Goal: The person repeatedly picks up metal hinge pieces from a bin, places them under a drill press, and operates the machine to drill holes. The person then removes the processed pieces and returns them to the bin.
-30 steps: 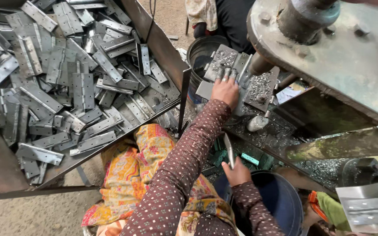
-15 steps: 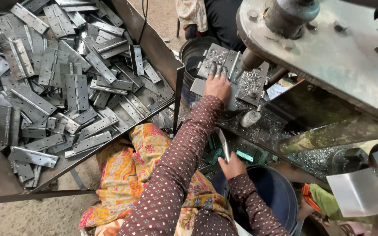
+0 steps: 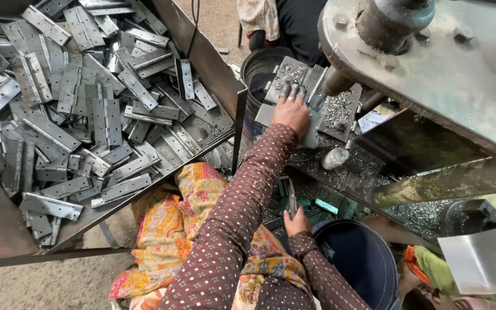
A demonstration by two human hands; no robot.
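Steel hinges [image 3: 87,109] beside left hand [image 3: 291,112]

You worked in daylight over a dusty concrete floor [image 3: 47,284]; a metal bin [image 3: 202,54] stood left of your fingers.

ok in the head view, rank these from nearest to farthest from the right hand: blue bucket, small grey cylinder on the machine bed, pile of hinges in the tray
Measured from the right hand, which grips a thin metal piece:
1. Blue bucket, just to its right and below, rim beside the wrist.
2. Small grey cylinder, above it on the swarf-covered machine bed.
3. Pile of hinges, far off to the left in the big tray.
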